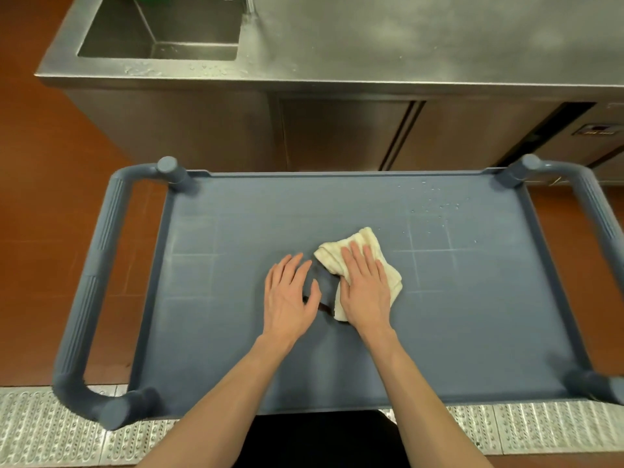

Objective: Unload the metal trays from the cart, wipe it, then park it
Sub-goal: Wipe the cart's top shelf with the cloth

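Note:
A grey-blue plastic cart (pixel 236 349) fills the middle of the head view, its flat top shelf bare of trays. A crumpled cream cloth (pixel 366 246) lies near the shelf's centre. My right hand (pixel 366 292) presses flat on the cloth with straight fingers. Just left of it, my left hand (pixel 290 295) rests palm down on the shelf, fingers spread and holding nothing. Water droplets (pixel 435 204) dot the shelf's far right corner. No metal tray is in view.
A steel counter (pixel 422 45) with a sink basin (pixel 162 32) stands just beyond the cart. The cart has looped handles at the left (pixel 98 275) and right (pixel 597 211) ends. Red-brown floor (pixel 44 197) lies to the left, a metal floor grate (pixel 50 430) at the near edge.

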